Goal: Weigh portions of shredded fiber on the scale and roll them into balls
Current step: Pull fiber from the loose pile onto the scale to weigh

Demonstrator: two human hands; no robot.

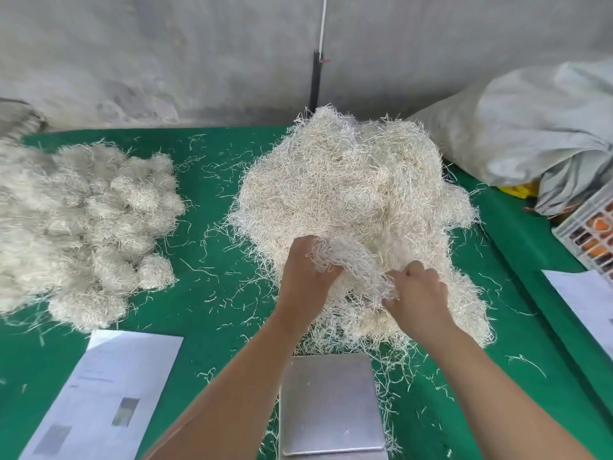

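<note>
A large loose heap of pale shredded fiber (pixel 348 187) lies in the middle of the green table (pixel 212 293). At the heap's near edge, my left hand (pixel 305 270) and my right hand (pixel 414 293) both grip one tuft of fiber (pixel 355 260) stretched between them. Below my hands stands the scale with its bare steel pan (pixel 328 403). Several rolled fiber balls (pixel 99 220) are piled at the left of the table.
A printed paper sheet (pixel 109 393) lies at the front left, another sheet (pixel 583 300) at the right edge. A grey sack (pixel 530 127) and a crate (pixel 590 234) sit at the back right. Loose strands are scattered over the cloth. A grey wall stands behind.
</note>
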